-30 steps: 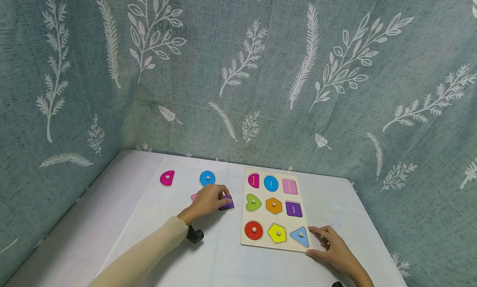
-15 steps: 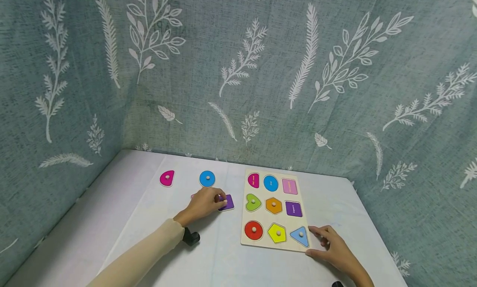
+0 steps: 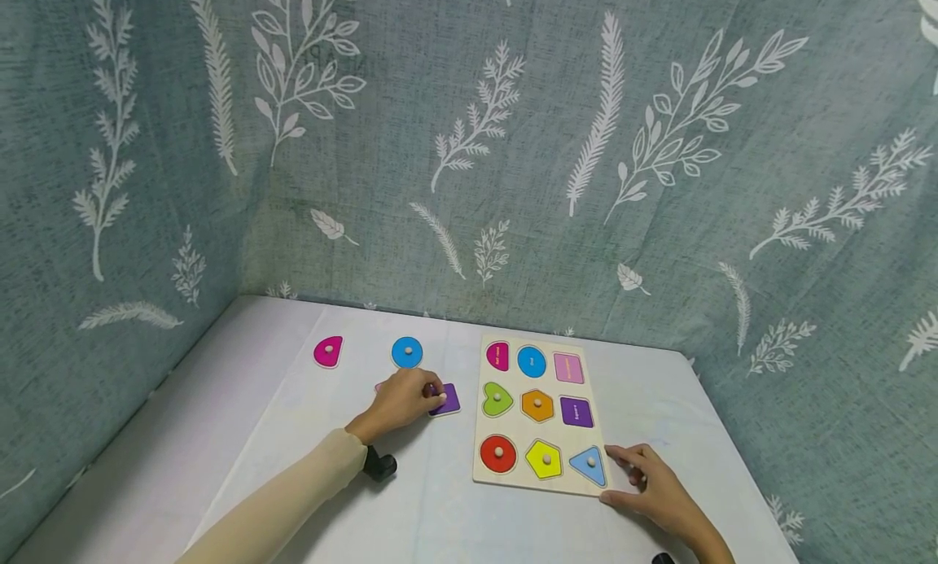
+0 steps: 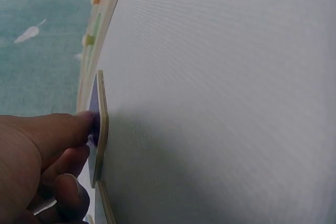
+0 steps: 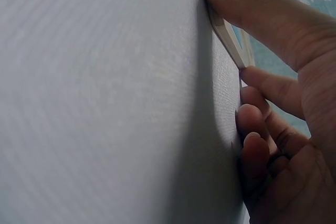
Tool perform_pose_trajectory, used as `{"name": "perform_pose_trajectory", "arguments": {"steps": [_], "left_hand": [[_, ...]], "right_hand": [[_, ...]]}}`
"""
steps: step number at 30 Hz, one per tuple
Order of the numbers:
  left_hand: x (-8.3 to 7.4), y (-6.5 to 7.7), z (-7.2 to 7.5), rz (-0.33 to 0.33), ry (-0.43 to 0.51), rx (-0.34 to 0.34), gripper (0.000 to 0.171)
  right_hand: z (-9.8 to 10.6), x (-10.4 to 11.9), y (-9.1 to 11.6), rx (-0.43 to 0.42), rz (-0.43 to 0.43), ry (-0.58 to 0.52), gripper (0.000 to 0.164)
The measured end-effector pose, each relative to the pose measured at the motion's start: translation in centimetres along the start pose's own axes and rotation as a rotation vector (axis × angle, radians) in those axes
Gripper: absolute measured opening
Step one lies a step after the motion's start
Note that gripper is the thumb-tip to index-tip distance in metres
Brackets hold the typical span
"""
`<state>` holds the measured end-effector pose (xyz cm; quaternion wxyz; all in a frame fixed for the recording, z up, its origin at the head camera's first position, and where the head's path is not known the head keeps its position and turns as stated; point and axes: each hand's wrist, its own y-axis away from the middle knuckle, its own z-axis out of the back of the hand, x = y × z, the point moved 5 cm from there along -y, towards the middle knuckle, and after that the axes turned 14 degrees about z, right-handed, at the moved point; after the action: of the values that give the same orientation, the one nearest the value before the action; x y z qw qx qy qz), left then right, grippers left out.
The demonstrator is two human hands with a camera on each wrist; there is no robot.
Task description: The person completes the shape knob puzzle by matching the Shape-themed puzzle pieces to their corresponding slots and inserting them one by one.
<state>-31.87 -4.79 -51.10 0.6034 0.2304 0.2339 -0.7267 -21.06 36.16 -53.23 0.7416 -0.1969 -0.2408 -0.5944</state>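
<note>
My left hand (image 3: 403,400) pinches the knob of a purple square puzzle piece (image 3: 450,399), left of the wooden shape board (image 3: 516,428). In the left wrist view the thumb and fingers meet at the purple face of this square piece (image 4: 104,124), and its pale wooden edge shows. Part of a pink piece (image 3: 378,386) peeks out from behind the left hand. My right hand (image 3: 655,491) holds the board's near right corner between thumb and index finger. The right wrist view has the thumb and a finger on the board edge (image 5: 228,40), other fingers curled below.
A blue round piece (image 3: 407,352) and a magenta half-round piece (image 3: 328,351) lie farther back on the white table (image 3: 440,515). Knobbed pieces fill the board's two nearer rows except the purple square slot (image 3: 576,413). Patterned cloth (image 3: 513,141) rises behind the table.
My left hand has shifted slightly back to the left, and its fingertips have settled on the square piece's knob. The right hand and the board stay in place.
</note>
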Motion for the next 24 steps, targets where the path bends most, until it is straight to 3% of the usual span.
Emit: {"name": "perform_pose_trajectory", "arguments": {"steps": [24], "left_hand": [[-0.59, -0.18, 0.3, -0.032, 0.001, -0.01, 0.011]], "right_hand": [[-0.01, -0.13, -0.19, 0.015, 0.003, -0.025, 0.084]]}}
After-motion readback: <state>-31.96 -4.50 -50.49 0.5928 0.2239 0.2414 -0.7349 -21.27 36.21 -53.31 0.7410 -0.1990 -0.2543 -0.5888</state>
